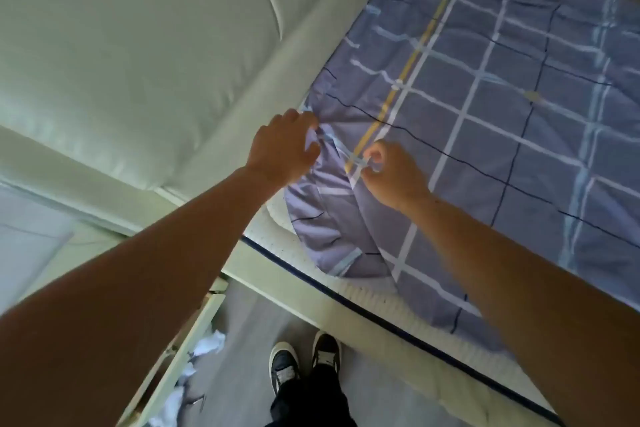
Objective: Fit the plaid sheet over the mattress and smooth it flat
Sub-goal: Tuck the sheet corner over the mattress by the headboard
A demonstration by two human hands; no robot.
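Toward nine o'clock on the mattress [363,298], both hands bunch the plaid sheet [519,114]: the left hand [282,146] grips its gathered corner, the right hand [393,175] pinches a fold beside it. Cloth covers most of the top, but this corner sits unfitted, white edge bare; tucking and smoothing remain.

Padded headboard [138,55] stands close to the left of the hands, limiting passage there. Plaid sheet [502,107] surface to their right lies unobstructed.
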